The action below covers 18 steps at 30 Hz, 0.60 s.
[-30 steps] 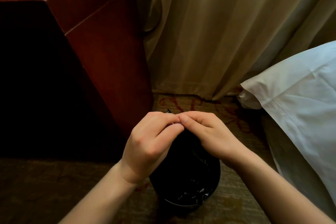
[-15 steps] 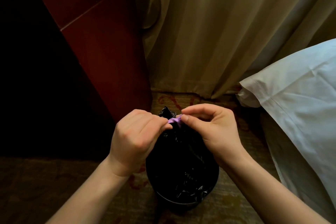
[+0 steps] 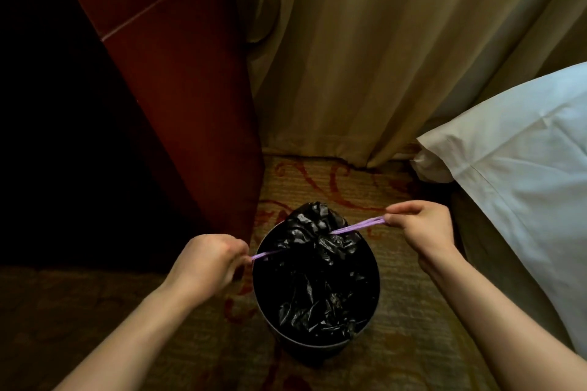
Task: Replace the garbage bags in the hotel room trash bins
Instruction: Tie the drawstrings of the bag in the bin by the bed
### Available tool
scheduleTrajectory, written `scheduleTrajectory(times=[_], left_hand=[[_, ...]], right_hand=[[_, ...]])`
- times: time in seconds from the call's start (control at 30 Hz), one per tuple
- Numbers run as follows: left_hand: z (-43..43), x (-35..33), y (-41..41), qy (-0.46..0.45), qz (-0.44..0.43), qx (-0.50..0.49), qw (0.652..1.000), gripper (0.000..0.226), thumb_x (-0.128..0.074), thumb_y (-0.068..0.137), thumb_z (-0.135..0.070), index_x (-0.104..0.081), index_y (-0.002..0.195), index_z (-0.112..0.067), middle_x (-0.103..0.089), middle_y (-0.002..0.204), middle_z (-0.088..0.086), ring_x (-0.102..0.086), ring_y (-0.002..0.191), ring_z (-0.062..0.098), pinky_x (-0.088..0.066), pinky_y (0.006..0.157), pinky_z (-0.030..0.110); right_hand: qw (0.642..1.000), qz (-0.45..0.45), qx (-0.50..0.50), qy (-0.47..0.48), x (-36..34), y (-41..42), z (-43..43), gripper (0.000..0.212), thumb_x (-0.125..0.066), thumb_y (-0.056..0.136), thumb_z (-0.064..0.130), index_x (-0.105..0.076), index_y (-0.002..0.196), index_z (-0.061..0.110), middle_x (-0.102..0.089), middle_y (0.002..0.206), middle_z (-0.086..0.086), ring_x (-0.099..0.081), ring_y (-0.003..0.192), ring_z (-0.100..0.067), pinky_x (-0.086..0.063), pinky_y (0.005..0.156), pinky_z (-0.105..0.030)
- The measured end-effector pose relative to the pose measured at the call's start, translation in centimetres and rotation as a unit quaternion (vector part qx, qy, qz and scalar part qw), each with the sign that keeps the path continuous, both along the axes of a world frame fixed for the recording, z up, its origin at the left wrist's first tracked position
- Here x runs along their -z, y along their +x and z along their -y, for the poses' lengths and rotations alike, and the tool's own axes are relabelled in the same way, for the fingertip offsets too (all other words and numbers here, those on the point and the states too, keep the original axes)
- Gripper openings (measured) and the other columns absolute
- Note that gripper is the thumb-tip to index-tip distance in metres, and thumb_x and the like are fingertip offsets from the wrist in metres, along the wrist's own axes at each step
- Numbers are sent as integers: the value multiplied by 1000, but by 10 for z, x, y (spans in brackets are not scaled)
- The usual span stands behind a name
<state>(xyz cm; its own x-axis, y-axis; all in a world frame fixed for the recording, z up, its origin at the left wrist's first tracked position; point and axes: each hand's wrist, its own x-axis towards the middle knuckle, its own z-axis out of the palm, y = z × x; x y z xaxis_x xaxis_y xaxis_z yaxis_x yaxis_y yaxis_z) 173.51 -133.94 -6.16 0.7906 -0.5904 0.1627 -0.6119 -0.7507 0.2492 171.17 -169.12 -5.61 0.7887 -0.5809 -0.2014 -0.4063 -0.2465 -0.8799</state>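
I am looking down at patterned carpet (image 3: 317,181). One curtain (image 3: 365,57) is hanging beyond my grips, with one wooden cabinet (image 3: 178,89) to their left and one pillow (image 3: 524,152) to their right. One bin (image 3: 377,282) is sitting between them, holding one bunched black bag (image 3: 317,263). My left hand (image 3: 206,267) and right hand (image 3: 422,225) are each pinching an end of the purple drawstring (image 3: 359,225), pulling it taut.

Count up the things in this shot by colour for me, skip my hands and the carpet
Black: 2, the garbage bag and the trash bin
Purple: 1, the drawstring
White: 1, the pillow
Beige: 1, the curtain
Red-brown: 1, the wooden cabinet
Total: 6
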Motion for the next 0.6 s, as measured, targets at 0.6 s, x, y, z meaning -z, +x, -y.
scheduleTrajectory(times=[0.6], left_hand=[[53, -4, -14, -101, -159, -104, 977, 19, -73, 78, -52, -67, 86, -36, -49, 112, -19, -42, 111, 2, -40, 93, 27]], right_hand=[[883, 60, -409, -221, 7, -4, -56, 75, -71, 66, 68, -58, 133, 38, -53, 128, 11, -52, 115, -5, -46, 94, -24]])
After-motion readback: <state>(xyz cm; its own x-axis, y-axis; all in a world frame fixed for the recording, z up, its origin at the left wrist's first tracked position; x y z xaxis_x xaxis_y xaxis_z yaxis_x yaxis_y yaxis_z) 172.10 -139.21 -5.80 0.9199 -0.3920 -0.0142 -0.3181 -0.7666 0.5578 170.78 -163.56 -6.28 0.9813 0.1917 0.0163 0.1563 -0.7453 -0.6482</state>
